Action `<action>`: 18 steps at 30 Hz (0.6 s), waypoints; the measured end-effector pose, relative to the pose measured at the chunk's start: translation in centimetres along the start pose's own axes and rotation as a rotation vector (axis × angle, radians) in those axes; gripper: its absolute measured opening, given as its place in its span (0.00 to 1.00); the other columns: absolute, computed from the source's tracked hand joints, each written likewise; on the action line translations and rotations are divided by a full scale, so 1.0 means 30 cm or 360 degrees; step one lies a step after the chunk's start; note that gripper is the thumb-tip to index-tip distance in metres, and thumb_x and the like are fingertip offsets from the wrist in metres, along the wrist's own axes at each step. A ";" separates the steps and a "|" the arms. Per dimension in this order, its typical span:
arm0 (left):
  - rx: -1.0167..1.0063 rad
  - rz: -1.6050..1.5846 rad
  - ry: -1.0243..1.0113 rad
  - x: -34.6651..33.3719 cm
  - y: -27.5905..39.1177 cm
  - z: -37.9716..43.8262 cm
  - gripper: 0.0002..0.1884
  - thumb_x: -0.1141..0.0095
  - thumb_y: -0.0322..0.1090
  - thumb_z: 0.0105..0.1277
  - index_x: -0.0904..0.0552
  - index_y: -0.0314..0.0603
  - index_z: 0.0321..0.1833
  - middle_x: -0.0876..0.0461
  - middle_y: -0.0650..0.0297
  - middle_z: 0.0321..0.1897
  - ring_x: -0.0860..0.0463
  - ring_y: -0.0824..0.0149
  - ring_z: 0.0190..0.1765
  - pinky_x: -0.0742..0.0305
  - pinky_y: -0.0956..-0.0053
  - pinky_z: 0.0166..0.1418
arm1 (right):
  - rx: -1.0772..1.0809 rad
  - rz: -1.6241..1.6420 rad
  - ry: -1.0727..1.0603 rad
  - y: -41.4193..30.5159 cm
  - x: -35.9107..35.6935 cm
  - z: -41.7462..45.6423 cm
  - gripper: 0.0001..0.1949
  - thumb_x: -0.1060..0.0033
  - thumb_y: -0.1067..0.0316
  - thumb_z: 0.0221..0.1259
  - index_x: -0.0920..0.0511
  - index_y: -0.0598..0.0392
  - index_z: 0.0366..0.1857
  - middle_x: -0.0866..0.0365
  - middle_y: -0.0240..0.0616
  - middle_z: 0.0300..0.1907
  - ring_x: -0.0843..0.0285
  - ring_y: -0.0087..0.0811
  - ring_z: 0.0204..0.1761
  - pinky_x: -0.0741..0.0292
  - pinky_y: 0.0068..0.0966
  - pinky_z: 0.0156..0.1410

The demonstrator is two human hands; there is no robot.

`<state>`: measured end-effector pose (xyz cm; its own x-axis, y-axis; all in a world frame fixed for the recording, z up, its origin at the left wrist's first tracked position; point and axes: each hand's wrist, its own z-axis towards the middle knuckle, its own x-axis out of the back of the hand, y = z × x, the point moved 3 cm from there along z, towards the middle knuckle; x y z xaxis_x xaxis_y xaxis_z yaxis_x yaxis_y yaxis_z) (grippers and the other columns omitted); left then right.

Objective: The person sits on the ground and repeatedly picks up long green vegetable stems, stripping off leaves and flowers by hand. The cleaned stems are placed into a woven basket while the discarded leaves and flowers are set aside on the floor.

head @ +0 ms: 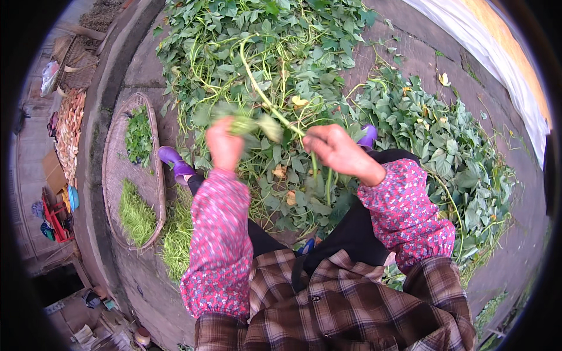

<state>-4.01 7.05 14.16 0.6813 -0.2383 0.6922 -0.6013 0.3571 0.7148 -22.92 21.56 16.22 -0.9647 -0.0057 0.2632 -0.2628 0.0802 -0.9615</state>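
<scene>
My right hand [336, 149] grips a thick green vine stem [263, 94], which stretches up and left over a large heap of leafy vines [272, 66]. To the left, my left hand [225, 142] is blurred by motion, closed around green stalks with a blurred leaf [270, 127] at their end. Left of my legs, a round woven bamboo tray [153, 193] holds a bunch of green leaves [138, 136] and a pile of thin green stalks [136, 213]. More green stalks [178, 237] lie on the ground beside the tray.
Purple shoes [175, 163] stand among the vines. A second vine heap [448, 149] lies at the right, near a white sheet [491, 52]. Beyond a concrete ledge [94, 175] at the left are corn cobs [69, 131], a wicker basket [79, 66] and a red plastic chair or rack [55, 219].
</scene>
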 end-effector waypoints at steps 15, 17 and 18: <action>0.0708 -0.1479 -0.0681 -0.172 0.181 -0.206 0.12 0.44 0.37 0.65 0.24 0.35 0.44 0.19 0.66 0.32 0.28 0.78 0.27 0.33 0.80 0.30 | 0.0067 0.0325 0.0230 0.023 0.018 0.064 0.12 0.51 0.64 0.64 0.21 0.62 0.31 0.22 0.32 0.21 0.25 0.19 0.25 0.30 0.23 0.28; 0.0619 -0.1641 -0.0821 -0.137 0.184 -0.191 0.10 0.44 0.36 0.65 0.24 0.36 0.41 0.19 0.64 0.32 0.29 0.76 0.26 0.33 0.79 0.31 | -0.0079 0.0547 0.0163 0.035 0.022 0.058 0.13 0.53 0.64 0.65 0.21 0.64 0.36 0.20 0.34 0.26 0.23 0.21 0.31 0.27 0.23 0.32; 0.0678 -0.1658 -0.0740 -0.115 0.176 -0.180 0.10 0.44 0.37 0.64 0.24 0.37 0.40 0.19 0.64 0.31 0.29 0.75 0.26 0.33 0.79 0.31 | -0.0142 0.0607 0.0165 0.040 0.021 0.058 0.13 0.53 0.64 0.65 0.21 0.64 0.37 0.19 0.35 0.27 0.22 0.22 0.31 0.26 0.23 0.36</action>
<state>-7.28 14.65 14.99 0.7576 -0.5659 -0.3253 -0.0042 -0.5025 0.8646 -23.87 19.93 15.08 -0.9849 0.1413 -0.1003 0.1206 0.1433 -0.9823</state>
